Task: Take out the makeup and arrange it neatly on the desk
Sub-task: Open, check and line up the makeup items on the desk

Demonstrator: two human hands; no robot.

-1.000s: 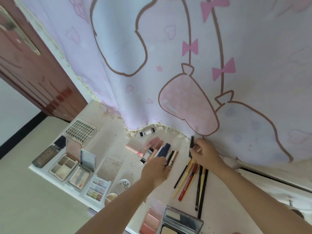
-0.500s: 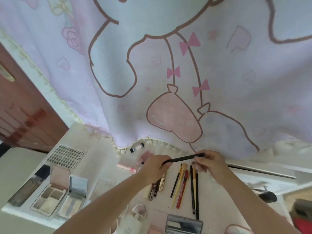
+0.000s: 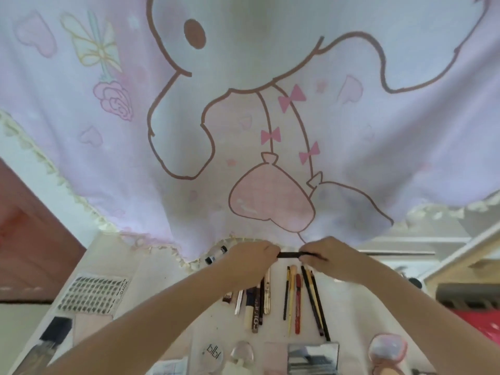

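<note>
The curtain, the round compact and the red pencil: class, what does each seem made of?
Curtain: thin printed fabric; it drapes in folds, with a frilled hem. Round compact: probably white plastic, smooth with printed letters. Red pencil: glossy coating; wood or plastic unclear.

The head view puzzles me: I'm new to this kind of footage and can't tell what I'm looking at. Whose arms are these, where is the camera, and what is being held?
There is no machine here. A person wears a wide-angle camera on the head, looking forward and down, so their own arms reach in from below. The left hand and right hand each pinch one end of a thin black pencil, held level above the desk. Below it, pencils and brushes lie side by side in a row. A lash card lies to the left, and a mirrored compact sits near the bottom edge. A pink cartoon curtain hangs behind.
</note>
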